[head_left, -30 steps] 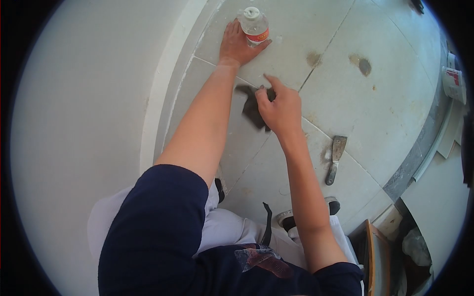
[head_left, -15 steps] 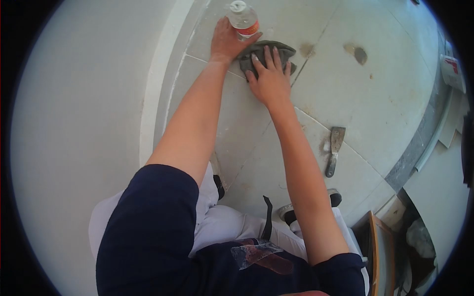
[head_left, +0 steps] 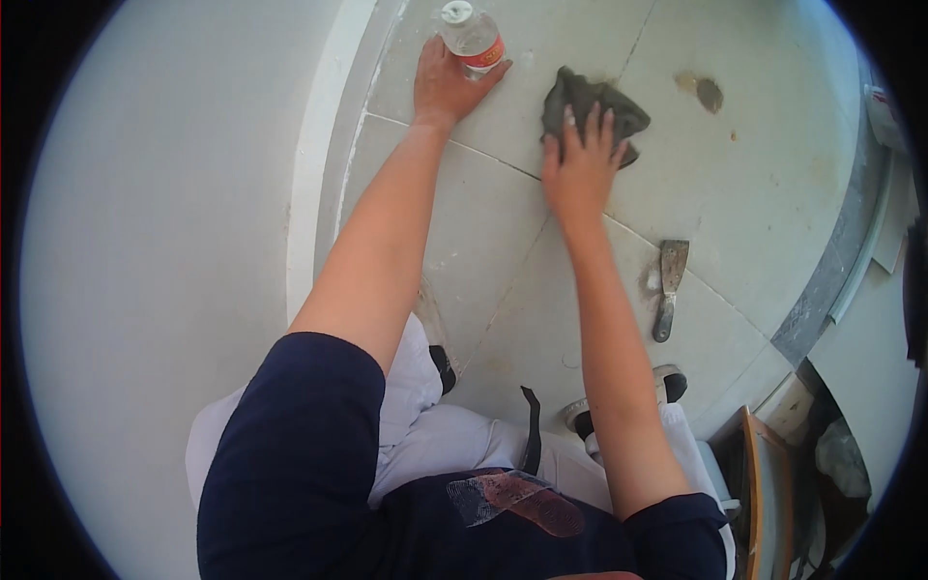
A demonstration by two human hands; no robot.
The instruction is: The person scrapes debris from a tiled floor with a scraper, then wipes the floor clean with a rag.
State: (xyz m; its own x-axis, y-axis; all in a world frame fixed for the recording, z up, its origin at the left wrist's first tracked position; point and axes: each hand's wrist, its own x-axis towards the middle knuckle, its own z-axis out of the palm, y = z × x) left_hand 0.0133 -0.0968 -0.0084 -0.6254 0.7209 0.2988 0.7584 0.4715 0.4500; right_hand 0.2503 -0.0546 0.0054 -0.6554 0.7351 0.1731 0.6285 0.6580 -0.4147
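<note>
A clear plastic bottle (head_left: 474, 41) with a white cap and a red label stands on the tiled floor at the top of the view. My left hand (head_left: 450, 89) is around its lower part, fingers at the left side and thumb at the right; some fingertips are hidden. To the right, a crumpled dark grey-green rag (head_left: 572, 89) lies on the tiles. Flat on top of it rests my right hand (head_left: 583, 172), fingers stretched and spread, slightly blurred. A scraper (head_left: 671, 280) with a worn metal blade and dark handle lies nearer to me, right of my right forearm.
Brown stains (head_left: 710, 95) mark the floor tiles (head_left: 493, 232) farther right. A pale wall (head_left: 164, 242) runs along the left side. At the lower right are a wooden-edged frame (head_left: 757, 493), a plastic bag (head_left: 839, 459) and leaning panels. My shoes are on the floor below.
My right hand has slid right across the floor, taking the rag with it, away from the bottle. My left hand and the bottle have stayed in place; the view has shifted slightly.
</note>
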